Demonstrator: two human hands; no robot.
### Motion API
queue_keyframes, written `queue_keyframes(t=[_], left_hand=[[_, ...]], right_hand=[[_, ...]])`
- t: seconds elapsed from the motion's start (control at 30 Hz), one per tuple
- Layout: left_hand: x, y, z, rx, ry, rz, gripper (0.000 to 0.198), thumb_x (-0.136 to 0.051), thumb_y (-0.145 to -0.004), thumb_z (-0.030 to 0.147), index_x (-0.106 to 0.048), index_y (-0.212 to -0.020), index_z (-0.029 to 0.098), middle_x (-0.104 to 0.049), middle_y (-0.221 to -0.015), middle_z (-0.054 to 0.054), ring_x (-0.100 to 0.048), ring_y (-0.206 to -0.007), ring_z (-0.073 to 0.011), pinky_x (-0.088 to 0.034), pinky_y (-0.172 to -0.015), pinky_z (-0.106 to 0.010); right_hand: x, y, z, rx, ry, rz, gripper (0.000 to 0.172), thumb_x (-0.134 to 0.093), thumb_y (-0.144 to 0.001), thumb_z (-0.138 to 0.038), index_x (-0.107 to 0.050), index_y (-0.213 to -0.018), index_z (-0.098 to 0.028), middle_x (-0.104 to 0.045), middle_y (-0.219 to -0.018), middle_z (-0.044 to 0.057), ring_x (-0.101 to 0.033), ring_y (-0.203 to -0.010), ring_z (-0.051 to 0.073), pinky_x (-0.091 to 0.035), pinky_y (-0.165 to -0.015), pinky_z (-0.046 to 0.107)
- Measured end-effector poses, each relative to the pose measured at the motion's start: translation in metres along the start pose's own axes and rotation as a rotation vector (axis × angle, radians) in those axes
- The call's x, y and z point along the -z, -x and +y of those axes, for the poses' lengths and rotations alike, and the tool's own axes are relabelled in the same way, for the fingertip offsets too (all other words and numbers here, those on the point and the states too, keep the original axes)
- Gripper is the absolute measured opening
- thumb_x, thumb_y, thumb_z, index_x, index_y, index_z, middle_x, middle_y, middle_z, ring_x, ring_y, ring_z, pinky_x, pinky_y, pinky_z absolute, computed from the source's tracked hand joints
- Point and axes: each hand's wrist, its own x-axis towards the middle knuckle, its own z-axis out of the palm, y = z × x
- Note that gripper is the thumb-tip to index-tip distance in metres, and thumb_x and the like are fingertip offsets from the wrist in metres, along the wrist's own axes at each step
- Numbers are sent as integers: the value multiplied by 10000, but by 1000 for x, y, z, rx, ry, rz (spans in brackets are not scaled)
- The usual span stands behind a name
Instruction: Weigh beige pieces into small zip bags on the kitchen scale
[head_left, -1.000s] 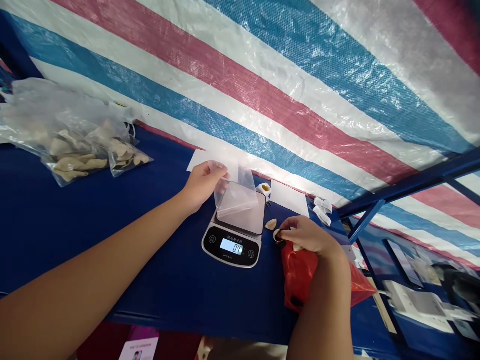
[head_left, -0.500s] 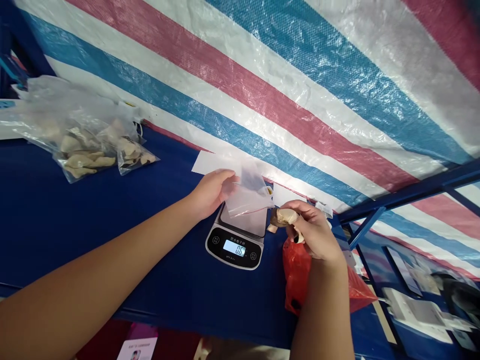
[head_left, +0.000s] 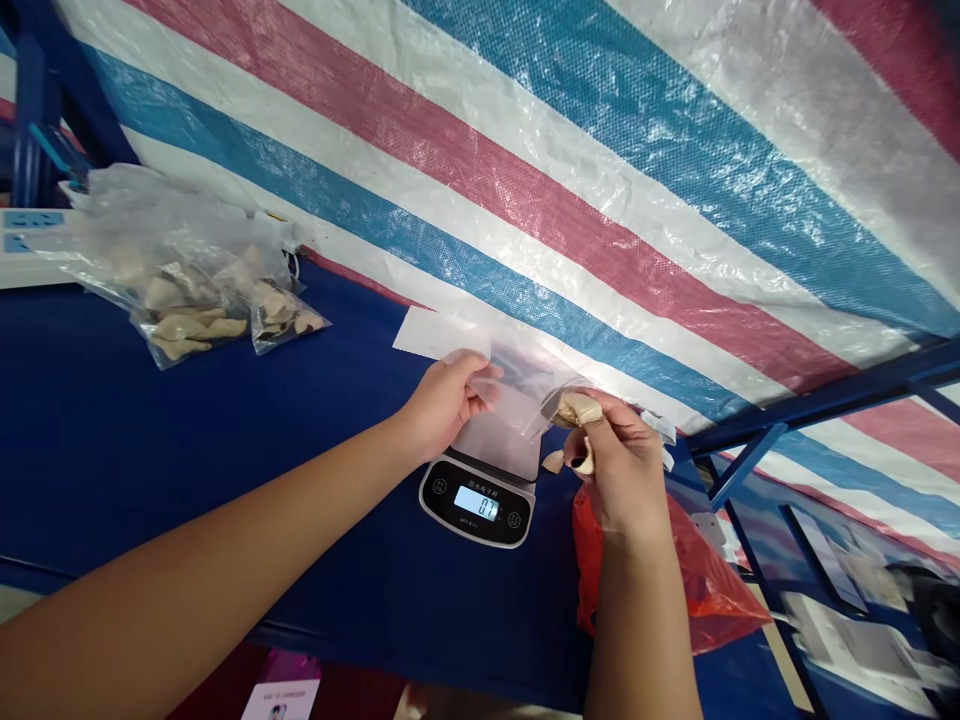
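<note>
My left hand pinches the top of a clear plastic bag, which hangs open above a digital kitchen scale. The scale's display shows a small reading, too blurred to read exactly. My right hand grips a beige, wrinkled piece between finger and thumb, right at the bag's edge. Another small beige piece lies on the blue table beside the scale. A red plastic bag sits under my right wrist.
Clear bags of beige pieces lie at the far left beside a white power strip. A white paper sheet lies behind the scale. A striped tarp backs the table, and a blue metal frame runs along the right.
My right hand has risen from the red bag to the clear bag's edge with the beige piece. The clear bag has lifted off the scale's platform, and the view has shifted slightly.
</note>
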Motion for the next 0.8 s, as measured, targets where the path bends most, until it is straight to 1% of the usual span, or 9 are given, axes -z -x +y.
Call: queue_keyframes(t=[0.07, 0.13, 0.27, 0.37, 0.47, 0.53, 0.63, 0.7, 0.8], left_hand=[[-1, 2, -2, -30, -25, -65, 112, -674, -884, 246, -587, -857, 181, -735, -933, -25, -644, -653, -97, -508, -621, -246], [-1, 5, -5, -22, -31, -129, 147, -692, -862, 281, -578, -861, 188, -753, -987, -36, -679, -706, -117, -519, -649, -258], [-4, 10, -11, 45, 10, -223, 180, -688, -844, 314, -562, -876, 190, -763, -1141, -74, -744, -835, -177, -541, -702, -285], [-5, 12, -16, 94, 65, -314, 215, -701, -833, 321, -537, -881, 191, -735, -1251, -82, -764, -898, -215, -553, -738, -306], [-6, 12, -20, 127, 88, -363, 205, -681, -856, 325, -527, -882, 193, -728, -1113, -49, -760, -856, -218, -574, -786, -353], [-7, 13, -23, 147, 80, -367, 159, -635, -893, 322, -549, -911, 190, -706, -1022, -37, -748, -829, -210, -584, -800, -374], [-9, 13, -23, 167, 61, -359, 176, -532, -958, 317, -597, -1025, 168, -715, -1053, -85, -729, -848, -208, -588, -787, -370], [-10, 14, -22, 163, 56, -361, 243, -471, -991, 319, -608, -1097, 147, -724, -1078, -118, -714, -855, -206, -586, -775, -360], [-10, 14, -21, 148, 52, -376, 330, -421, -1028, 374, -618, -1147, 137, -730, -1026, -122, -688, -791, -187, -579, -752, -347]], right_hand=[[-6, 0, 2, -32, -38, 80, 358, -859, -772, -496, -785, -977, -212, -686, -692, -10, -502, -435, 101, -346, -362, 220], [-12, 1, 5, -19, -41, 129, 346, -852, -757, -471, -755, -962, -210, -664, -671, -25, -490, -443, 98, -396, -402, 229], [-15, 3, 11, 175, 33, 227, 321, -885, -704, -400, -672, -843, -204, -673, -699, -36, -444, -407, 70, -388, -402, 226], [-12, 3, 11, 223, 120, 267, 299, -889, -731, -417, -736, -826, -178, -583, -565, -58, -434, -376, 84, -404, -376, 241], [-10, 3, 9, 183, 157, 258, 319, -902, -723, -424, -794, -877, -167, -562, -522, -57, -477, -386, 107, -439, -382, 253], [-10, 4, 7, 139, 149, 195, 339, -904, -724, -416, -801, -936, -172, -658, -620, -22, -535, -410, 118, -468, -400, 259], [-10, 5, 2, 84, 123, 46, 383, -876, -769, -399, -771, -1082, -205, -772, -865, 24, -596, -441, 113, -515, -437, 263], [-8, 7, -1, 63, 103, -98, 429, -859, -800, -390, -725, -1182, -247, -791, -1061, 43, -622, -462, 104, -521, -442, 254], [-5, 9, -2, 62, 139, -322, 447, -784, -894, -388, -674, -1316, -292, -724, -1334, 72, -711, -595, 123, -585, -527, 273]])
